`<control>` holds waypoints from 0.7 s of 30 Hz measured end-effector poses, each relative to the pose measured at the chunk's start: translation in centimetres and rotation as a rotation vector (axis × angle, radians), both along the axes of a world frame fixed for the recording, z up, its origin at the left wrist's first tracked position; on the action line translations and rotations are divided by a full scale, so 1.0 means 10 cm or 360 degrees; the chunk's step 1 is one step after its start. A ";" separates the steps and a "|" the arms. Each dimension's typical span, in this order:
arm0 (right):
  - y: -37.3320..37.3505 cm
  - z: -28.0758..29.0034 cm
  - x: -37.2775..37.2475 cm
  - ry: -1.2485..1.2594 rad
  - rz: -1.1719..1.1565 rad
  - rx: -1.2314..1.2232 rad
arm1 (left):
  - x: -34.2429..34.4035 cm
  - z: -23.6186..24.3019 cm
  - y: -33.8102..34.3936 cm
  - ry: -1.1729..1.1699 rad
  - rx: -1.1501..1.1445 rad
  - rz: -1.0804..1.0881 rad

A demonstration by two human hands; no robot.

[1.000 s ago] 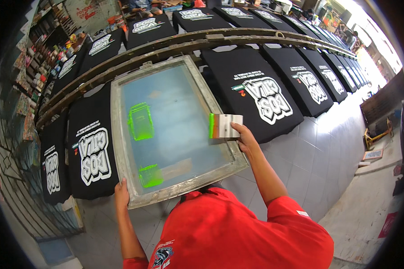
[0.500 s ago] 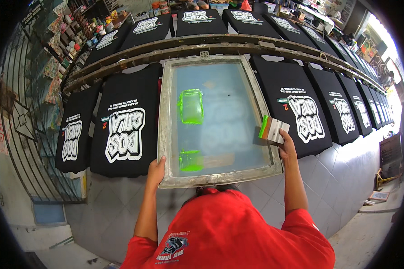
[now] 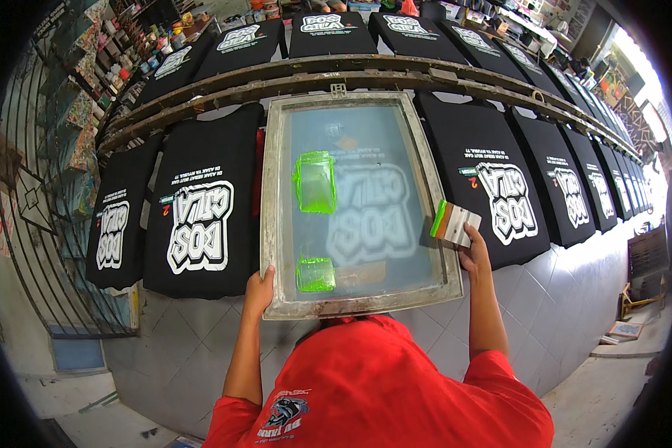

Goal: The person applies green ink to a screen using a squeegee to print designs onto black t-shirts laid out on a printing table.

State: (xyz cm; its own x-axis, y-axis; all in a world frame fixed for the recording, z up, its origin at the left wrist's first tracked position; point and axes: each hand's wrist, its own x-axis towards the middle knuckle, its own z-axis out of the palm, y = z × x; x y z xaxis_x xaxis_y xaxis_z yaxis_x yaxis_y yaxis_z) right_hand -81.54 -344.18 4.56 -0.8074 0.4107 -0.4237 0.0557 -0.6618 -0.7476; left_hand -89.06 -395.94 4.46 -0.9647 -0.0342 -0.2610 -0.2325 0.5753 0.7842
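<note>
Long tiled bench (image 3: 224,336), black printed shirts (image 3: 201,216) laid out in a row along it. Metal-framed screen (image 3: 355,201) lies flat over one shirt, between two printed ones; two green ink patches (image 3: 315,181) on the mesh. Left hand (image 3: 259,290) grip pinches the frame's near left corner. Right hand (image 3: 473,250) at the frame's right edge, grip pressed around a green-edged squeegee (image 3: 452,223), just beside the frame.
</note>
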 end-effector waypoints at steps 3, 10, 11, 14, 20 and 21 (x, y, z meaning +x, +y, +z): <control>-0.14 0.26 -0.04 -0.0071 -0.0071 0.0146 | 0.05 -0.24 -0.09 0.0016 0.0005 0.0035; -0.54 0.90 -0.63 0.0240 0.0283 0.0670 | 0.03 -0.04 -0.05 -0.0089 0.0073 0.0033; -0.65 0.98 -0.81 0.0219 0.0346 0.0811 | 0.02 -0.08 -0.06 -0.0119 0.0058 0.0022; -1.09 1.27 -1.35 0.0188 0.0608 0.1399 | 0.01 -0.13 -0.05 -0.0148 0.0161 0.0037; -2.04 1.21 -2.36 0.0438 0.0740 0.2880 | 0.00 -0.34 -0.11 -0.0005 0.0149 -0.0013; -2.14 1.18 -2.47 0.0416 0.0789 0.3038 | -0.02 -0.29 -0.11 -0.0043 0.0177 -0.0049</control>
State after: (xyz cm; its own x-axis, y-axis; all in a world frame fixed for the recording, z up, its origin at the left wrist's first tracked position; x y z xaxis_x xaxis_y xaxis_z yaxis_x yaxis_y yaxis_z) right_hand -106.21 -365.62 16.41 -0.9313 -0.1323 0.3395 -0.2586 0.8963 -0.3601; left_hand -89.28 -396.99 1.53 -0.9574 0.0256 -0.2875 -0.2382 0.4924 0.8371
